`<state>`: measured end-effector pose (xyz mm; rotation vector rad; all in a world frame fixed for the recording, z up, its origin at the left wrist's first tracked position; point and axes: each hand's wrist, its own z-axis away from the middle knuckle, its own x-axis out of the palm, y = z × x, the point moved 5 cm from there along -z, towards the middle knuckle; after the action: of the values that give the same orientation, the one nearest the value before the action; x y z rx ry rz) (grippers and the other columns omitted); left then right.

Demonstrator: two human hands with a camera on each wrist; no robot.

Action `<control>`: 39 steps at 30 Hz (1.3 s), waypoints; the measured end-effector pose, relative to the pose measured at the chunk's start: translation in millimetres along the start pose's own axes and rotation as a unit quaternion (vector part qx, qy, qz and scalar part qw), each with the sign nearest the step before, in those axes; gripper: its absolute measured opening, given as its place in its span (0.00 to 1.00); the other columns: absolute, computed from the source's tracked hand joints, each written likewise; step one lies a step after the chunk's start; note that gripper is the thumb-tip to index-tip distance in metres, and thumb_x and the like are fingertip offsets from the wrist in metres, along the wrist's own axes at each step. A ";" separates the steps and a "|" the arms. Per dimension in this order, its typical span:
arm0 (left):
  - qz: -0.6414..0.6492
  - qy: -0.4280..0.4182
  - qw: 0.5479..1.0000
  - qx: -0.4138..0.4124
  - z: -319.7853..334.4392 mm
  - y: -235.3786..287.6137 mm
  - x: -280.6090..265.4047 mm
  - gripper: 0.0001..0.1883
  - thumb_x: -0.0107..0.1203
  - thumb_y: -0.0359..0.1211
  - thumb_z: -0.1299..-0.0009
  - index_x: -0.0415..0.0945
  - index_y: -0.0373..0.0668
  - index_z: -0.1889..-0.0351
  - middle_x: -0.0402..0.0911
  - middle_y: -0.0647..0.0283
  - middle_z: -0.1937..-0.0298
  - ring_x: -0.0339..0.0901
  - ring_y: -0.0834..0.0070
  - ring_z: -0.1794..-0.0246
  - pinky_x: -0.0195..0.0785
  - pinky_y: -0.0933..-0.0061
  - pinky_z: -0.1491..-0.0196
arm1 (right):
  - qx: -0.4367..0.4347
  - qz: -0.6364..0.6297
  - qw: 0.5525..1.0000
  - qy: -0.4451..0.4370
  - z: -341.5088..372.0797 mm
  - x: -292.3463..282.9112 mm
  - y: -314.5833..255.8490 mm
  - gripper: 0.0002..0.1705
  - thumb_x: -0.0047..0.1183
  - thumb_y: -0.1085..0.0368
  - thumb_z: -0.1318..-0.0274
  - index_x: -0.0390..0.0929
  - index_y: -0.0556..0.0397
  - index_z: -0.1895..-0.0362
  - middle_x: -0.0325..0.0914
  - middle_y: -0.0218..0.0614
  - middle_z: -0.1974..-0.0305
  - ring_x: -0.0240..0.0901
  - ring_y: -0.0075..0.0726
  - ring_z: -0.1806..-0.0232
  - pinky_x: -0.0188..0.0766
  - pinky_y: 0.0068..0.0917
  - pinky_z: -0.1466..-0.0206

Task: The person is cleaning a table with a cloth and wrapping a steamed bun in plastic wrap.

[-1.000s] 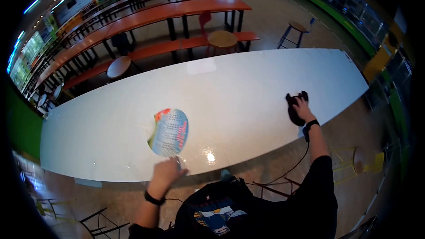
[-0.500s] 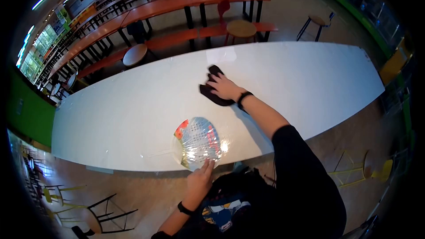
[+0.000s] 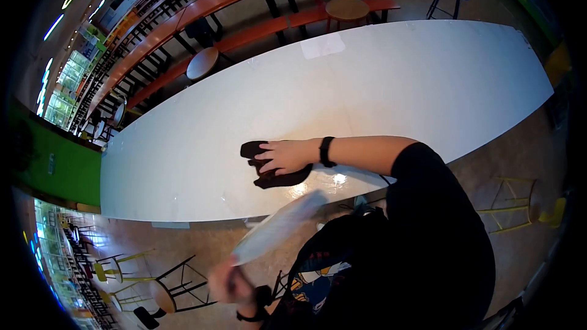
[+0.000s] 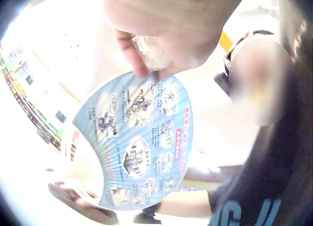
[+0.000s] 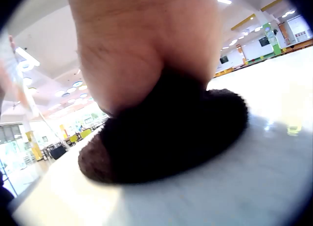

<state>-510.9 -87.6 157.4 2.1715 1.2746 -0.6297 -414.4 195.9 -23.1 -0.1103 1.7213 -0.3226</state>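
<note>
Both hands show in the head view: the right hand (image 3: 287,156), fingers spread, rests on a dark cloth (image 3: 284,179) upon the desk (image 3: 183,159); the left hand (image 3: 232,282) holds a blurred fan (image 3: 278,229). Left wrist view: it pinches the fan's rim. Right wrist view: the cloth lies beneath the palm.

The right arm (image 3: 373,150) crosses before the torso (image 3: 321,278), its right hand (image 3: 288,156) palm-down, fingers (image 3: 269,155) spread, while the left hand (image 3: 231,282) sits lower in a pinch grip.
</note>
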 end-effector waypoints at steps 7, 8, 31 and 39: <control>0.162 0.378 0.852 -0.324 15.0 -85.7 -48.5 0.09 0.56 0.30 0.30 0.73 0.34 0.57 0.73 0.63 0.70 0.65 0.77 0.69 0.56 0.76 0.64 | 0.264 0.185 0.937 0.137 177.0 -78.3 98.8 0.21 0.50 0.67 0.49 0.78 0.54 0.48 0.73 0.43 0.44 0.63 0.53 0.37 0.55 0.48 0.30; 0.170 0.397 0.856 -0.283 2.3 -80.6 -51.3 0.09 0.56 0.30 0.29 0.73 0.34 0.57 0.73 0.62 0.70 0.65 0.76 0.69 0.57 0.76 0.64 | 0.303 0.254 0.915 0.079 214.2 -84.1 115.2 0.21 0.49 0.67 0.47 0.77 0.58 0.48 0.72 0.44 0.43 0.61 0.57 0.36 0.53 0.51 0.30; 0.234 0.130 0.891 0.367 -288.9 193.0 275.2 0.03 0.60 0.28 0.40 0.75 0.44 0.72 0.75 0.63 0.76 0.75 0.66 0.76 0.68 0.67 0.74 | 0.414 0.133 0.873 0.222 220.1 -0.7 -111.0 0.26 0.56 0.53 0.48 0.74 0.42 0.43 0.65 0.53 0.37 0.56 0.71 0.34 0.53 0.53 0.29; 0.178 -0.217 0.855 0.436 -94.8 195.1 436.5 0.03 0.52 0.30 0.41 0.75 0.44 0.75 0.76 0.61 0.74 0.77 0.62 0.70 0.71 0.59 0.69 | 0.670 0.168 0.619 0.374 444.9 -13.7 -146.3 0.25 0.56 0.69 0.50 0.72 0.51 0.44 0.67 0.51 0.40 0.58 0.68 0.35 0.62 0.51 0.33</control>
<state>-132.5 172.7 -5.8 2.6000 0.3119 -1.6498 7.5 -7.8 -33.4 1.6427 1.7611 -1.4307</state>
